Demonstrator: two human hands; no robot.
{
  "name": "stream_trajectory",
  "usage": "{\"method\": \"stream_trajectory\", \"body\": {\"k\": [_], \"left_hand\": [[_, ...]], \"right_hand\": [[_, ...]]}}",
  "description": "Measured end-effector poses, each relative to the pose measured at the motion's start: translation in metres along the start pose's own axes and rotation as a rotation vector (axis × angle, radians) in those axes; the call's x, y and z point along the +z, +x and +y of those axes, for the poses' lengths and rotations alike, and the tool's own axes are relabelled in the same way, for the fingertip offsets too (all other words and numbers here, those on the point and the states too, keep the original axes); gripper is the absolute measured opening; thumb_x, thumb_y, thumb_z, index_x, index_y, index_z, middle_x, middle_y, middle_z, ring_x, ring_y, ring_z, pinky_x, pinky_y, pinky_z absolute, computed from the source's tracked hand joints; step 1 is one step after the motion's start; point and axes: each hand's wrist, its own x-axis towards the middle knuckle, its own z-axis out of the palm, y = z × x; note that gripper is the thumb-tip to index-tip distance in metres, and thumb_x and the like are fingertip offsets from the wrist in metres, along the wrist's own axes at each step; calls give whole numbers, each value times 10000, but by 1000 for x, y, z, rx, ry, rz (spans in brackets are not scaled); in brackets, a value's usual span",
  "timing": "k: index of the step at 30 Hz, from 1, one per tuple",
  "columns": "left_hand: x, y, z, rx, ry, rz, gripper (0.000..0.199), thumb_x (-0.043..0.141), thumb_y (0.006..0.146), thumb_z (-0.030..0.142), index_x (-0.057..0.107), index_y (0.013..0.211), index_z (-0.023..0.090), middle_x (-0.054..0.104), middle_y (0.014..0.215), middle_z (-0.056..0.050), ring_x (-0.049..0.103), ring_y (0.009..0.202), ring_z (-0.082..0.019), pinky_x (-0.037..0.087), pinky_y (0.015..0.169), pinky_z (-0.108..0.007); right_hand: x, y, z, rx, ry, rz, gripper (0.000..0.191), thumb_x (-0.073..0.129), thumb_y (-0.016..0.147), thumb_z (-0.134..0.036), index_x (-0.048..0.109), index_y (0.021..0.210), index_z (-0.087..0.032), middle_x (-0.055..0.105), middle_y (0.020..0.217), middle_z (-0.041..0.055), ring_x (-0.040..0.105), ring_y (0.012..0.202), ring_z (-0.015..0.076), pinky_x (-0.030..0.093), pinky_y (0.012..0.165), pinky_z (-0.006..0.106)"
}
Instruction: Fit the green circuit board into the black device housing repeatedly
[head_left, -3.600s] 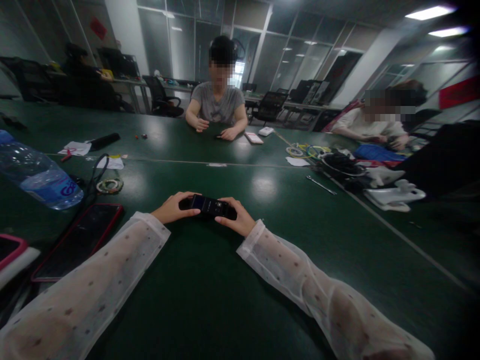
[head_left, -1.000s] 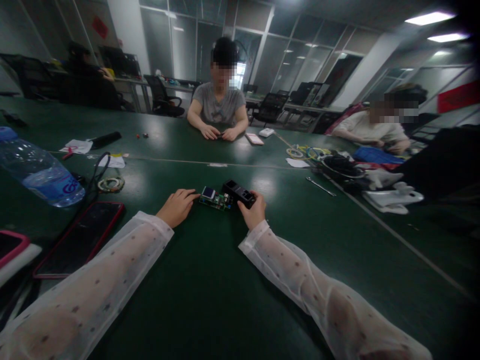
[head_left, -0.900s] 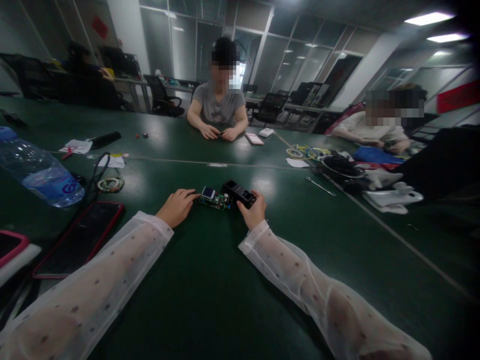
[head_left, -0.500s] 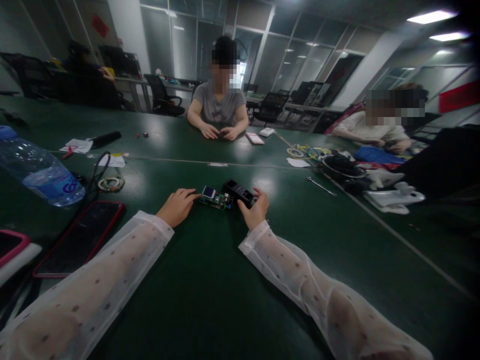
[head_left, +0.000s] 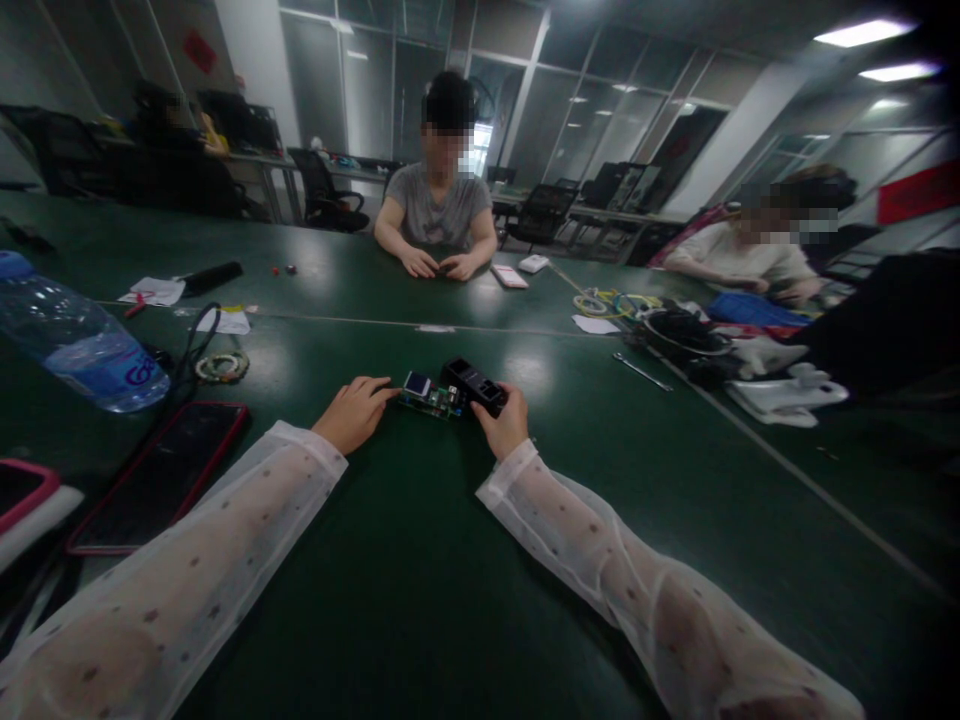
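Observation:
A green circuit board (head_left: 431,396) with a small screen lies at the middle of the green table. My left hand (head_left: 354,412) rests to its left, fingers stretched out, an outstretched fingertip at the board's left edge. Just behind and right of the board is a black rectangular case (head_left: 474,384) with openings in its top. My right hand (head_left: 504,420) grips the right end of this case between thumb and fingers. The case's left end is close to the board; whether they touch I cannot tell.
At left are a water bottle (head_left: 82,340), a red-edged phone (head_left: 161,478) and a beaded bracelet (head_left: 222,367). A wrench (head_left: 642,371) and tangled cables (head_left: 616,304) lie to the right. A person in grey (head_left: 441,205) sits opposite, another person (head_left: 742,252) at right.
My right hand has shifted slightly left, its fingers now closed on the black case, which has moved a little left towards the board. My left hand stays where it was.

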Motion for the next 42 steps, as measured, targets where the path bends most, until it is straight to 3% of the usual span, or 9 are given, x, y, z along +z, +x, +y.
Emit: {"method": "stream_trajectory", "body": {"k": [6, 13, 27, 37, 42], "left_hand": [[1, 0, -1, 5, 0, 9, 355, 374, 960, 197, 505, 1289, 211, 475, 1380, -90, 421, 1244, -273, 426, 948, -480], [2, 1, -1, 7, 14, 10, 351, 385, 951, 186, 519, 1275, 209, 475, 1381, -89, 417, 1245, -277, 421, 950, -486], [5, 1, -1, 18, 18, 41, 342, 389, 949, 178, 534, 1256, 218, 492, 1355, -103, 430, 1226, -281, 437, 917, -476], [3, 1, 1, 5, 11, 47, 351, 389, 945, 181, 519, 1270, 193, 499, 1360, -100, 442, 1221, -268, 439, 924, -454], [2, 0, 1, -9, -5, 52, 347, 384, 951, 205, 519, 1270, 182, 504, 1358, -95, 439, 1229, -264, 423, 949, -449]], "right_hand": [[0, 0, -4, 28, 206, 52, 483, 661, 754, -374, 469, 1141, -158, 569, 1056, 125, 577, 942, 258, 496, 845, 468], [-9, -4, -27, -65, 371, -43, 496, 646, 796, -394, 444, 1199, -187, 543, 1150, 126, 591, 998, 246, 520, 864, 429], [-10, -12, -37, -193, 305, -212, 492, 661, 796, -353, 438, 1208, -205, 545, 1127, 110, 593, 968, 248, 518, 861, 444], [-15, -13, -44, -280, 206, -240, 487, 687, 772, -304, 448, 1186, -210, 556, 1089, 97, 589, 952, 247, 515, 852, 447], [-12, -12, -40, -290, 119, -371, 480, 695, 765, -317, 458, 1165, -197, 568, 1067, 105, 587, 964, 262, 511, 850, 473]]}}
